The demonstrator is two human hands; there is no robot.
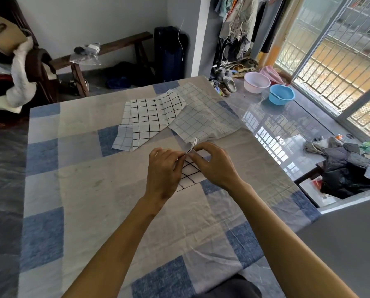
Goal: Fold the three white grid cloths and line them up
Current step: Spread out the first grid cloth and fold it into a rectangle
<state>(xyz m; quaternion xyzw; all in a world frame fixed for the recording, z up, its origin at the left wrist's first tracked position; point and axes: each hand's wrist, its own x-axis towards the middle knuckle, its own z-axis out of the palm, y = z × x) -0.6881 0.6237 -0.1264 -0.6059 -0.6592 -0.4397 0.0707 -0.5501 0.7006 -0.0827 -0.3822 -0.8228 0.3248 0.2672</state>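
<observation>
A small white cloth with a black grid (189, 174) lies folded on the checked table cover, mostly under my hands. My left hand (163, 172) and my right hand (215, 163) both pinch its far corner, lifted slightly. Farther back a larger black-grid white cloth (151, 118) lies unfolded and rumpled. It overlaps a faint blue-grid cloth (122, 137) at its left. Another pale blue-grid cloth (203, 117) lies spread at the right, partly over the black-grid one.
The table cover (89, 196) has blue and beige squares; its right edge drops to a glossy floor. A white basin (256, 82) and blue basin (281, 94) sit on the floor by the window. A wooden bench (106, 50) stands at the back wall.
</observation>
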